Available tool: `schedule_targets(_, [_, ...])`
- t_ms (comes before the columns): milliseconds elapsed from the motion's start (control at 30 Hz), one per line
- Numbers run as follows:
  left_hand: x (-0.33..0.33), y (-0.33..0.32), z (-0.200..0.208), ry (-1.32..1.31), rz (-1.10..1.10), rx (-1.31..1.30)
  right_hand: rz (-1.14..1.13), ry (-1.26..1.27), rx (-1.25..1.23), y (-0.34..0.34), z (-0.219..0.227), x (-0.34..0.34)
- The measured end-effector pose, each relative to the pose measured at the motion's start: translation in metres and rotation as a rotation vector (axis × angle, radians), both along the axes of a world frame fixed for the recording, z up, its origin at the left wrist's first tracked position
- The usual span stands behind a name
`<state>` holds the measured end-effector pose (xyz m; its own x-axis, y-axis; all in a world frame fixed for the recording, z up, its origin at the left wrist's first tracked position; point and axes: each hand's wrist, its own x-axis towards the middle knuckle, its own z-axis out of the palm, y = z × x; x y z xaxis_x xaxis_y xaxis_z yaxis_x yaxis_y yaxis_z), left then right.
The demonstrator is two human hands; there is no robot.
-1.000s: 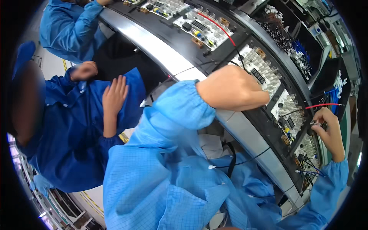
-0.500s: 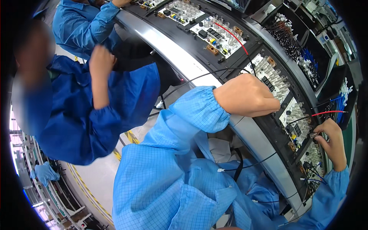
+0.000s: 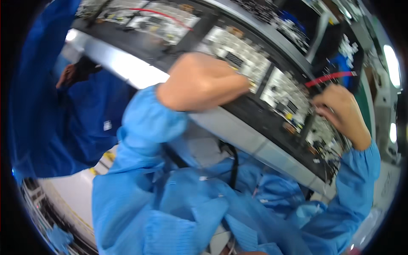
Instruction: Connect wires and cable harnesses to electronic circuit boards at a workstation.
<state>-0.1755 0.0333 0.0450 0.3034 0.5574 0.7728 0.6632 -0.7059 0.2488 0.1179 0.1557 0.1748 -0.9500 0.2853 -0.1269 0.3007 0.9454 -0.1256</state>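
My left hand [image 3: 206, 80] is closed like a fist above the front side of the dark work line, beside a white circuit board [image 3: 238, 53] with a dark display and rows of clear parts. Its fingertips are turned away, so anything in them is hidden. On the right, the thumb and fingers of my right hand [image 3: 340, 110] pinch a small metallic piece at the edge of another circuit board [image 3: 280, 95]. Just behind that hand lies a thick red wire [image 3: 329, 78]. Motion blurs the picture.
A silver rail [image 3: 250, 131] edges the line on my side. Trays of wires with white plugs [image 3: 348, 49] stand behind the boards. Farther left, a second red wire [image 3: 161, 15] crosses a board. A person's dark blue sleeve [image 3: 38, 97] is close on my left.
The whole view has shifted, and the boards and both hands appear farther left. My left hand stays closed and my right hand keeps its pinch. The co-worker's raised hand is no longer seen there.
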Motion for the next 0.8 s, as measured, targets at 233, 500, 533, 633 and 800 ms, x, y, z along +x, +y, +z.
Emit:
schedule_targets(233, [-0.016, -0.012, 0.028, 0.106, -0.009, -0.081, -0.032, -0.092, 0.023, 0.005, 0.012, -0.009])
schedule_targets(500, [-0.026, -0.009, 0.029, 0.129, -0.08, -0.097, 0.01, -0.066, -0.026, 0.012, 0.008, -0.012])
schedule_targets(533, [-0.029, -0.007, 0.027, 0.137, -0.127, -0.094, 0.009, -0.076, -0.016, 0.011, 0.007, -0.012])
schedule_targets(633, [-0.034, -0.005, 0.018, 0.143, -0.173, -0.122, 0.029, -0.103, 0.061, 0.01, -0.002, -0.005])
schedule_targets(800, [-0.034, -0.021, -0.004, 0.128, -0.078, -0.118, 0.2, -0.098, 0.203, 0.007, -0.014, 0.001])
